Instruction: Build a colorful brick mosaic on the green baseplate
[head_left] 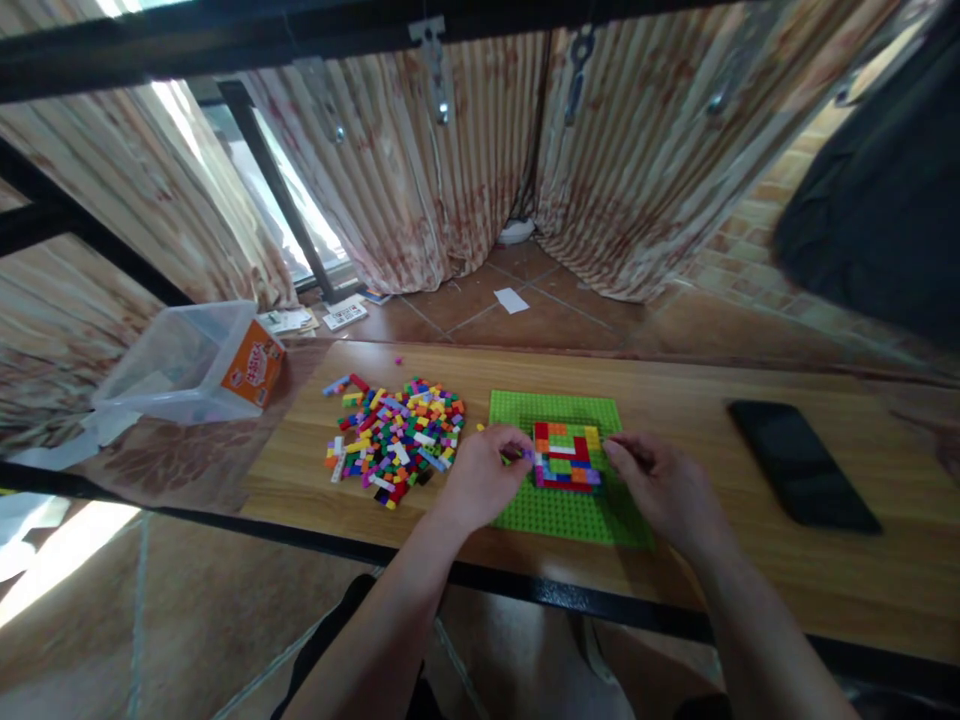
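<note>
A green studded baseplate (562, 518) lies on the wooden tabletop, carrying a low rectangular build of colourful toy bricks (568, 457) near its middle. My left hand (487, 475) is at the build's left side, thumb and finger pinched on a small purple brick (527, 455). On the opposite side, my right hand (664, 480) has its fingers closed together close to the build's right edge. Whether anything is between those fingertips is too small to make out. A pile of loose mixed bricks (405, 430) spreads to the left of the baseplate.
A black phone (802, 465) rests on the right of the wooden table (690, 400). Left of the table stands a clear plastic bin (180, 360) with an orange label. A dark bar (375, 42) crosses overhead, before the striped curtains (435, 170). Paper (511, 300) lies on the floor.
</note>
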